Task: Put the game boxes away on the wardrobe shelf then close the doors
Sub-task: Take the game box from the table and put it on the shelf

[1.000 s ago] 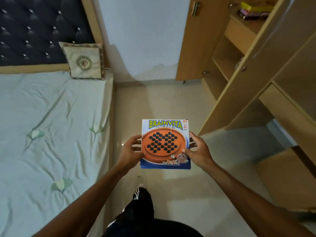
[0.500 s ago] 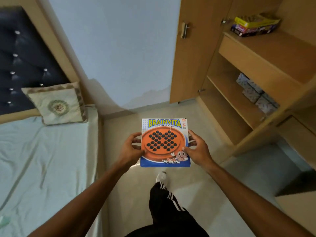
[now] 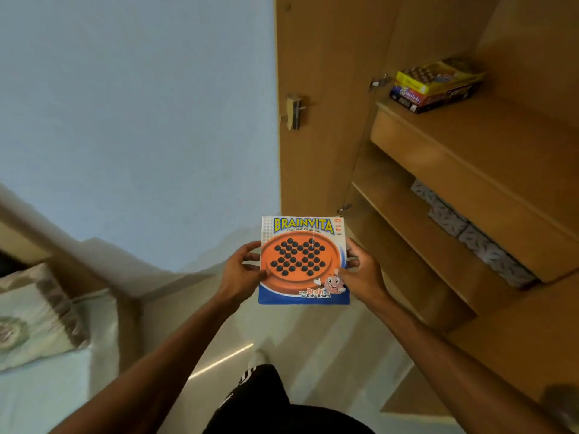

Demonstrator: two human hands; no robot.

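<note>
Both hands — left (image 3: 239, 270), right (image 3: 363, 274) — grip the box (image 3: 303, 261) by its sides (face up), near the wardrobe (image 3: 438, 158).

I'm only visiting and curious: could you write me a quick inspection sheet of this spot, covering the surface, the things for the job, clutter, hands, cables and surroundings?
Surface: wooden wardrobe shelf, mostly bare.
Job's things: Brainvita box held face up in front of the wardrobe; stack of game boxes already on the shelf, at its left end.
Clutter: patterned boxes in a row on a lower shelf.
Hands: left hand grips the box's left edge, right hand its right edge.
Cables: nothing seen.
Surroundings: wardrobe door standing open, pale wall, pillow on a bed at the left.
</note>
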